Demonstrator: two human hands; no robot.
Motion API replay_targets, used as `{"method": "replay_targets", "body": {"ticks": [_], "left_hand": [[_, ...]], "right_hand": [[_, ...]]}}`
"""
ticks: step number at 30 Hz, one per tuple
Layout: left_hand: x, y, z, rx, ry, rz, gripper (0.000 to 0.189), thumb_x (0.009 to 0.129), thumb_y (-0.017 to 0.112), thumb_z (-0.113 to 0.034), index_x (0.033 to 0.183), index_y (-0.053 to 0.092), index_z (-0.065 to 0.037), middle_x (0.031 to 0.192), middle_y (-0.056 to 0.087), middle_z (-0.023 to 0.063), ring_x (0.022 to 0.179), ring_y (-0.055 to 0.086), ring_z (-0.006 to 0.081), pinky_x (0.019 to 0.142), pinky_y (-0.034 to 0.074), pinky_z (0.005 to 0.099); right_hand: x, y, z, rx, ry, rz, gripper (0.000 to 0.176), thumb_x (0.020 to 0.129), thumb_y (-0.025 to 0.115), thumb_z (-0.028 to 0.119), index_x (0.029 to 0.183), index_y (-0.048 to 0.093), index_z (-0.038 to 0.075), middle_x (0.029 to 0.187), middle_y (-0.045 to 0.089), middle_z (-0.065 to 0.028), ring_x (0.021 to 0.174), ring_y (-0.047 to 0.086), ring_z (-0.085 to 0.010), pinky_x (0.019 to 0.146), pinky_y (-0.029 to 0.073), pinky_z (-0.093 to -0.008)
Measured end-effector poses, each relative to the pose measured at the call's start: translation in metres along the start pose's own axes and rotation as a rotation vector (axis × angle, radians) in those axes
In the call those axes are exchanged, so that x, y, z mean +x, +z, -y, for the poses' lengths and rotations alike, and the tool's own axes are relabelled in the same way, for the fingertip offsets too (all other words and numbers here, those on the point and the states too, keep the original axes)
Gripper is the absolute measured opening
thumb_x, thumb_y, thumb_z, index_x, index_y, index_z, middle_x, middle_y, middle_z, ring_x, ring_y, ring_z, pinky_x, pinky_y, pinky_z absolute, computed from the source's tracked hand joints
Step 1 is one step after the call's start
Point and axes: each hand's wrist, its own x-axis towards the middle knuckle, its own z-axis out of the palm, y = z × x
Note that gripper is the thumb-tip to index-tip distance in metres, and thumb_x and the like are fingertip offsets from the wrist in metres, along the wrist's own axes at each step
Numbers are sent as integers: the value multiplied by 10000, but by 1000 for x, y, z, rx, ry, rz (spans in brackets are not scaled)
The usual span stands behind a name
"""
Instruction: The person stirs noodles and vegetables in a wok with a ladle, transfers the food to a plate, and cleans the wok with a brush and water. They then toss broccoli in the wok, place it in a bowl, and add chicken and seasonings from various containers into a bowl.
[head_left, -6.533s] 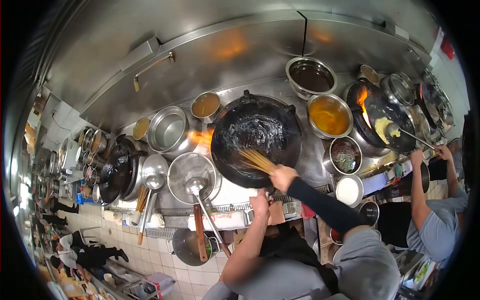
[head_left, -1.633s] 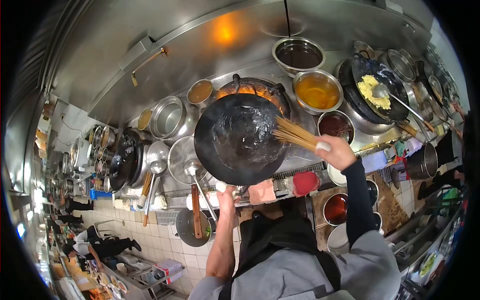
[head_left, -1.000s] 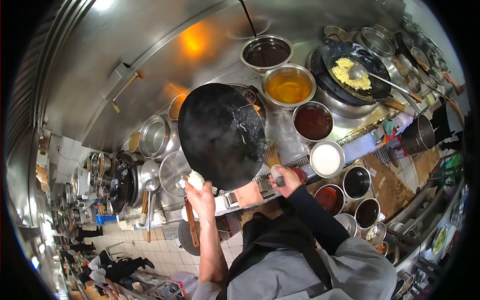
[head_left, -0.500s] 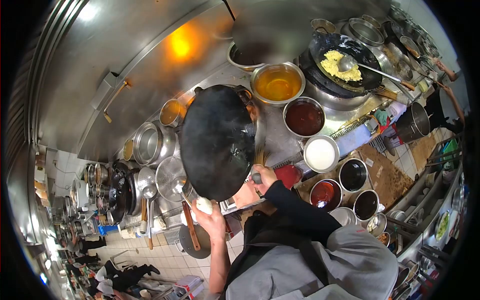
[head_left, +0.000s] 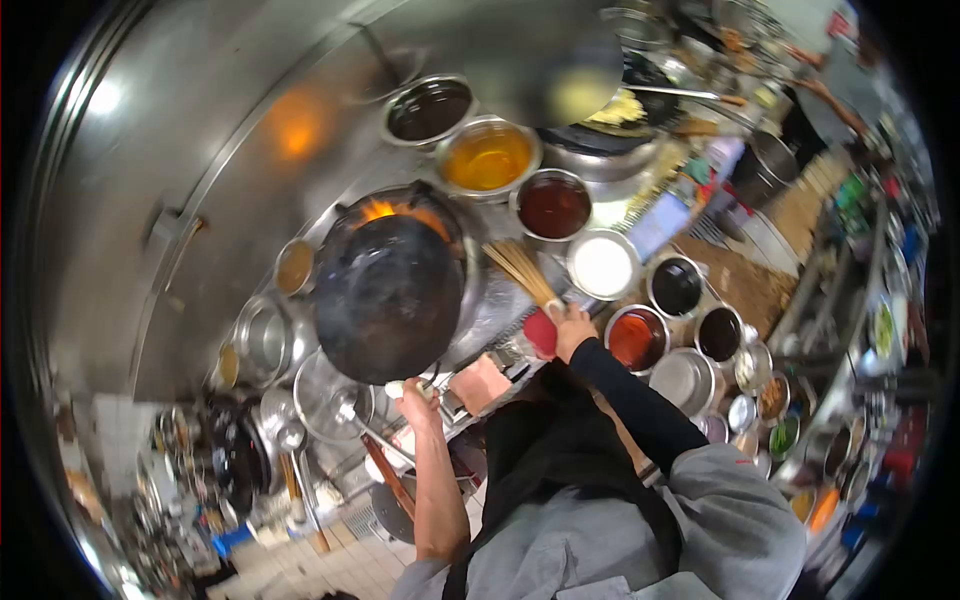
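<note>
My left hand [head_left: 418, 404] is closed at the near rim of a black wok [head_left: 388, 300], with a white cloth [head_left: 398, 388] bunched in its grip. The wok sits tilted over a burner, and orange flames [head_left: 400, 212] rise behind its far rim. To the right, my right hand [head_left: 572, 330] is closed around the lower end of a bamboo wok brush [head_left: 520, 270]. Its splayed bristles point up and left toward the wok, apart from it. Beside that hand stands a steel pot of white liquid [head_left: 603, 264].
Bowls of yellow liquid [head_left: 488, 158] and dark red liquid [head_left: 552, 206] stand behind the brush. Several sauce pots, including a red one [head_left: 636, 338], sit to the right. A wire strainer [head_left: 325, 400] with a ladle lies left. Another wok [head_left: 640, 110] holds yellow food.
The wok has dropped lower over the burner, exposing flames at its far side. My right hand has moved right, and the brush now shows plainly in it. The camera view has shifted.
</note>
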Motion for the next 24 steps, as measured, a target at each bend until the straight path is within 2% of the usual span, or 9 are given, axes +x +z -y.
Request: {"method": "replay_targets", "body": {"ticks": [4,5,8,10,12,16,19,21,24], "left_hand": [[41,22,38,68,29,-45,247,1018,571,-276,1097,623,-48,833,589,63,600,535,150,480,424,268],[51,17,54,20,123,163,256,1013,587,-289,1118,635,-61,836,587,55,620,545,153,506,436,280],[68,26,45,-70,-60,222,381,967,667,-424,1180,608,-114,840,581,19,691,567,173,585,471,286],[14,30,16,-170,-209,218,425,946,703,-480,941,500,-106,696,523,18,597,536,166,525,419,264],[35,-8,34,113,-232,584,410,946,711,-464,947,511,-106,699,569,62,557,547,163,501,433,270],[-48,27,34,1549,708,624,698,860,751,-548,1228,591,24,1063,719,228,918,715,409,811,564,478],[-71,60,36,1892,713,845,772,846,721,-598,1310,584,4,1139,697,282,1054,678,465,911,537,498],[21,37,80,1864,937,976,781,858,680,-615,1305,584,18,1187,677,291,1116,664,446,941,529,482],[16,52,81,2153,856,915,766,858,685,-601,1293,586,21,1189,673,291,1117,663,442,947,526,479]], "right_hand": [[-72,4,-5,204,-74,-135,361,797,680,176,1129,654,37,1033,659,-249,980,638,-424,868,521,-519],[-99,6,-12,367,-67,17,311,756,676,150,1046,656,39,1000,678,-229,913,650,-419,825,521,-525],[-190,41,-27,295,15,156,429,803,706,230,1178,669,25,998,709,-237,959,681,-434,882,544,-516],[-247,53,-38,332,200,418,492,837,713,301,1240,663,24,1152,691,-250,1101,654,-430,970,522,-499],[-302,117,-58,349,414,712,653,944,633,505,1391,608,30,1400,597,-259,1334,546,-405,1114,442,-456],[-401,160,-53,749,770,219,697,945,597,615,1321,672,32,1270,682,-239,1187,651,-395,1028,510,-452],[-442,143,-60,799,854,252,665,955,587,610,1274,705,40,1207,713,-199,1139,670,-368,1000,523,-439],[-477,106,-66,889,902,314,600,962,610,562,1239,724,42,1151,733,-159,1059,703,-330,908,575,-427],[-565,98,-79,1306,1224,-367,401,991,621,370,1185,716,32,1034,743,-140,799,733,-204,640,603,-347]]}}
